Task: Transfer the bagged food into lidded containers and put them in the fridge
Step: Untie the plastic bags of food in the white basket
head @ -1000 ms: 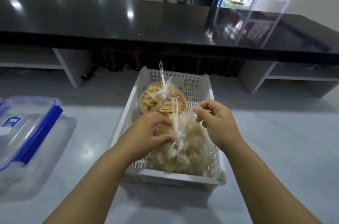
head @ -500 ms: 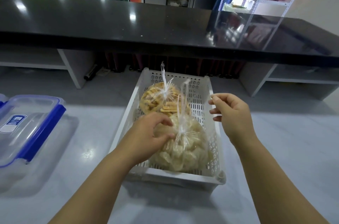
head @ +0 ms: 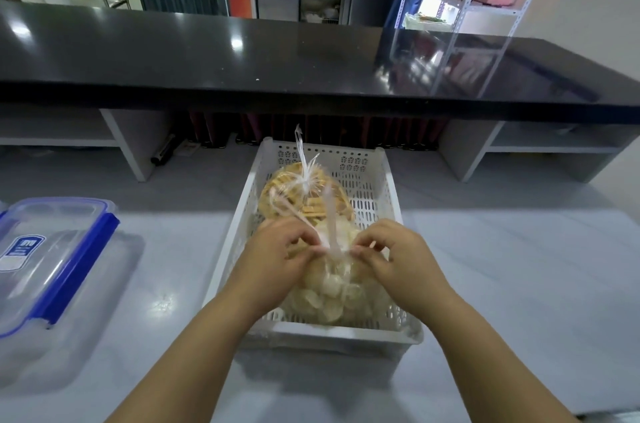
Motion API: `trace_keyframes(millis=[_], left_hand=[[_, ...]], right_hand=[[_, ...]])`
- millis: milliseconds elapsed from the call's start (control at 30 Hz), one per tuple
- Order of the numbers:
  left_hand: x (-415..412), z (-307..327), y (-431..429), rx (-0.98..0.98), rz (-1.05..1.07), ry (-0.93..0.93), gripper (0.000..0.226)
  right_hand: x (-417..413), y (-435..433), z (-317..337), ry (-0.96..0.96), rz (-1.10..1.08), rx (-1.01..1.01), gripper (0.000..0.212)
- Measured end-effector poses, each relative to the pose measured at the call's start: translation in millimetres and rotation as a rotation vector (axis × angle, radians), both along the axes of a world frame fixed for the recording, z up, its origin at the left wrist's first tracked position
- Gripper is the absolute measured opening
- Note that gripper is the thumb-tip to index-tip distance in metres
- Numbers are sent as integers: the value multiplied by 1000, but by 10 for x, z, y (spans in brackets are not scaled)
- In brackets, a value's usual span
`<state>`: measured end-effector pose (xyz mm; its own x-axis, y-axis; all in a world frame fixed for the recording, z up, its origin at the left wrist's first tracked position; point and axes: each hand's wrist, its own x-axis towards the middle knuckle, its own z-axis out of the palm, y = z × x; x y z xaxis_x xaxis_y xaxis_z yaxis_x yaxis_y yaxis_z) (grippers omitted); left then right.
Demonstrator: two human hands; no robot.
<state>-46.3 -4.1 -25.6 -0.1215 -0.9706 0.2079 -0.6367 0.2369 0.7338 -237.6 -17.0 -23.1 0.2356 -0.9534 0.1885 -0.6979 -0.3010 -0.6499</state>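
1. Plastic everywhere: a white perforated basket [head: 388, 187] sits on the pale glossy worktop [head: 519, 284] and holds two clear knotted bags. The near bag [head: 329, 294] is lumpy with pale puffed crackers; the far bag [head: 277, 190] has golden lattice ones.
2. Left hand [head: 273, 260] and right hand [head: 398, 260] meet over the near bag, knuckles up, the fingertips of each pinching its twisted neck from either side.
3. Clear lidded container [head: 52, 260] with blue clips lies at left, cut off by the frame edge, its label unreadable.
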Motion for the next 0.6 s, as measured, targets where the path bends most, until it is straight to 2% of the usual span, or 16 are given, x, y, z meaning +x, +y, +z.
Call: trace_keyframes(millis=[67,167,300,333,400,467,500,600], left_hand=[[80,-2,18,2,82,107,12],[215,6,24,40,197,216,13],[170,77,30,87,96,194,3],[126,100,22,92,58,138,4],[46,132,-8,118,14,-17,21],[-6,194,-42,121,14,-106,24],[-18,227,-48,112,8,-114,23],[18,270,-37,93,-31,-72,18]], right_hand=[[-82,22,-22,-82,-95,-11,15],[-212,48,-51,-237,-231,80,19],[-227,39,48,-349,-135,180,7],[-212,26,95,-341,-81,204,3],[-191,-16,157,-210,11,220,16],[-157,-47,223,-80,37,193,8],[-149,-49,244,-42,37,179,3],[-176,-38,248,16,2,162,15]])
